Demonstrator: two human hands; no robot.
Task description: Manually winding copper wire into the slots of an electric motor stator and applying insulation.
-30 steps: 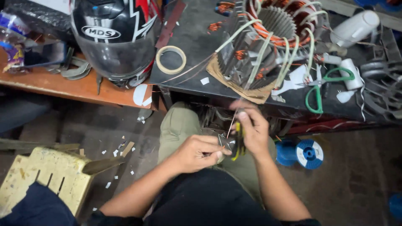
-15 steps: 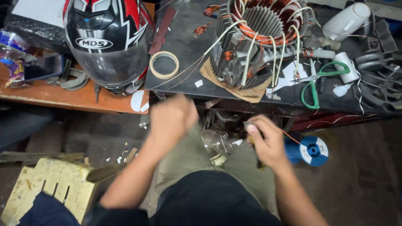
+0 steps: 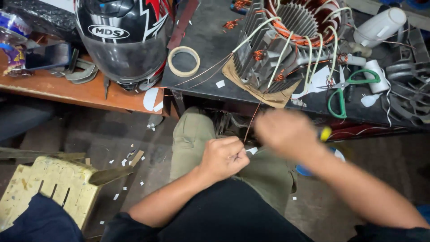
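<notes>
The person wears a black top with short sleeves, so both forearms are bare down to the hands. No gloves, no watch and no rings can be seen on the left hand (image 3: 222, 157). The right hand (image 3: 286, 132) is blurred, so its details cannot be told. The trousers are olive green, of plain cloth, with some folds over the knee.

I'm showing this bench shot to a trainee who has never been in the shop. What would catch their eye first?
Probably the finned grey motor stator with orange copper windings on the dark bench at top, and the glossy black, red and white helmet on the wooden table to its left. Below, the left hand pinches a thin copper wire running up to the bench, while the blurred right hand holds a yellow-tipped tool.
</notes>
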